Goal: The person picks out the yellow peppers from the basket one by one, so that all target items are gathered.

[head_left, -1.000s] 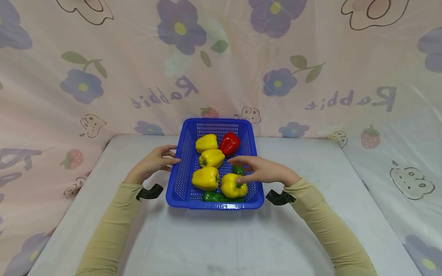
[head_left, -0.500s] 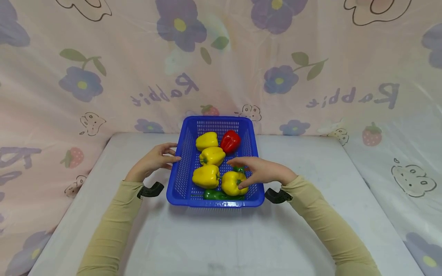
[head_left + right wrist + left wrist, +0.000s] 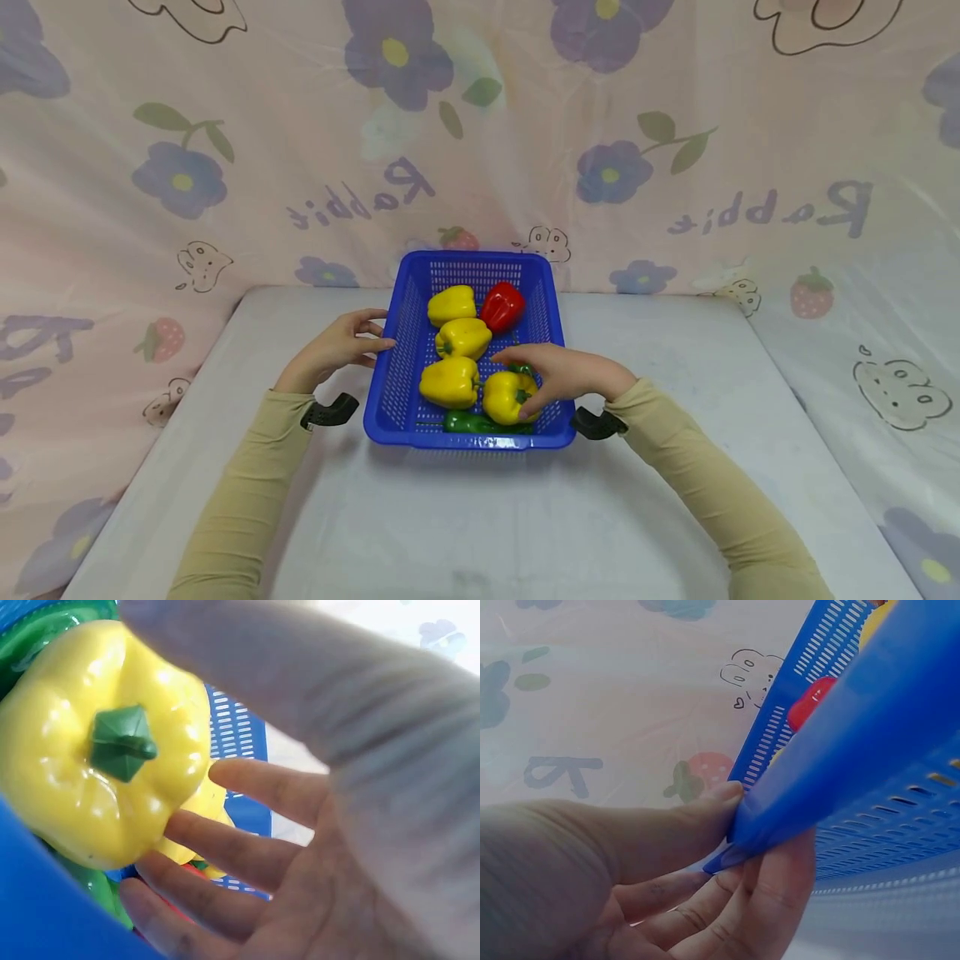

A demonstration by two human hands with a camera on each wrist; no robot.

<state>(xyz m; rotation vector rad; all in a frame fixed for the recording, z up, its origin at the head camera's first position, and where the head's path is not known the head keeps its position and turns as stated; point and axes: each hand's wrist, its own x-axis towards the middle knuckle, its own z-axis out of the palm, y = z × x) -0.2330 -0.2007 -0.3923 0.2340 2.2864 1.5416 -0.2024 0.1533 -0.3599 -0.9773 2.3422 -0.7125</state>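
Observation:
My left hand [image 3: 336, 346] pinches the left rim of a blue plastic basket [image 3: 802, 780], thumb on top and fingers beneath. In the basket, at the near right, lies a yellow bell pepper [image 3: 501, 398] with a green stem. My right hand [image 3: 566, 372] reaches round this pepper with fingers extended and spread. In the right wrist view its fingertips are right at one side of the pepper [image 3: 67, 765], with the thumb across from them. Beside it is another yellow bell pepper [image 3: 448, 382]. A long green pepper [image 3: 476, 422] lies along the near wall, partly hidden.
Farther back in the basket are two more yellow bell peppers [image 3: 463, 339] and a red bell pepper [image 3: 503, 307]. Some green [image 3: 522, 369] shows under my right hand. The basket stands on a white-covered table [image 3: 450, 525], before a floral curtain [image 3: 510, 142].
My right hand has lowered slightly and moved a little left and nearer to me, its thumb now over the near-right yellow bell pepper. My left hand keeps its hold on the basket rim.

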